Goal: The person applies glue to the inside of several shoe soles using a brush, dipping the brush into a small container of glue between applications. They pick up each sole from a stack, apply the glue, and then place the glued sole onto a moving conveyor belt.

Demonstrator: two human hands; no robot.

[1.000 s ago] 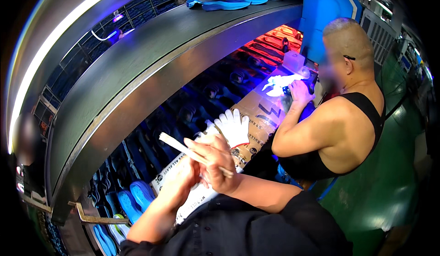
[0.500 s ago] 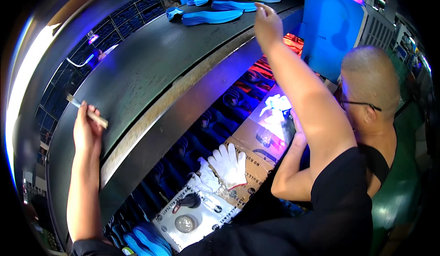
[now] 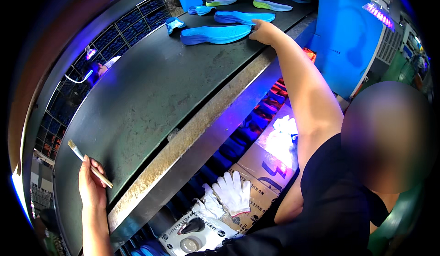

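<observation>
My left hand (image 3: 91,182) is closed around the wooden handle of a small flat brush (image 3: 94,168), its pale bristles pointing up and away over the left edge of a dark conveyor belt (image 3: 137,100). Stretched far forward, my right hand (image 3: 265,32) has its fingers closed at the right end of a long blue shoe sole (image 3: 215,35) lying on the belt. Behind that sole lies another blue sole (image 3: 243,18). Two curved blue pieces (image 3: 174,25) rest to the left, and soles with yellow-green parts (image 3: 272,5) lie farther back.
A metal rail (image 3: 192,132) borders the belt. Below it, cardboard (image 3: 263,187) carries a white glove (image 3: 233,193), crumpled white cloth, a dark pot (image 3: 192,226) and a round clear container (image 3: 189,245). A blue machine housing (image 3: 346,40) stands far right. Close on my right is another person (image 3: 389,136).
My right hand has come down from above the belt to the end of the near blue sole. My left hand, still holding the brush, appears lower. The view has shifted, and the soles look nearer.
</observation>
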